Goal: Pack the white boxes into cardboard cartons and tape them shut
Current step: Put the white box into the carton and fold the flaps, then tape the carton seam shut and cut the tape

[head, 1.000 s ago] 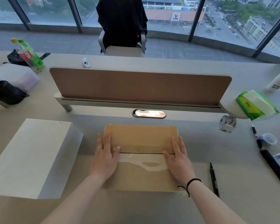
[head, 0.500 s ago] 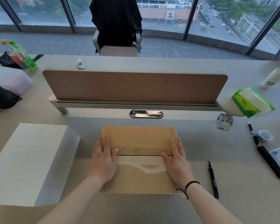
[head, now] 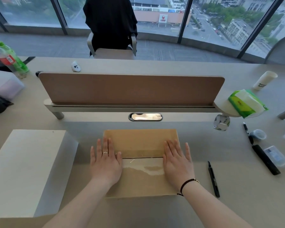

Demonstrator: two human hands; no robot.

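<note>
**Operator:** With both flaps closed and clear tape already laid along the seam, which step is in hand?

**Technician:** Sealing; the carton sits at the near edge of the desk, centred in front of the person; the left hand lies flat over the left end of the seam and the right hand over the right end; fingers are straight and spread, pressing down, grasping nothing; the tape looks only partly bonded, with a pale patch on the near flap.

**Operator:** What does the next move call for?

**Technician:** Likely firm, even strokes outward along the seam so the strip seats; then the white box, standing just beside the carton towards the left near corner, appears to need its own carton; the tape roll lies towards the right, at the foot of the divider.

**Operator:** What differs from the earlier frame?

**Technician:** Both hands sit further apart; a second ago they lay closer to the seam's middle; now each covers a side edge of the carton; the carton itself has not shifted.
</note>
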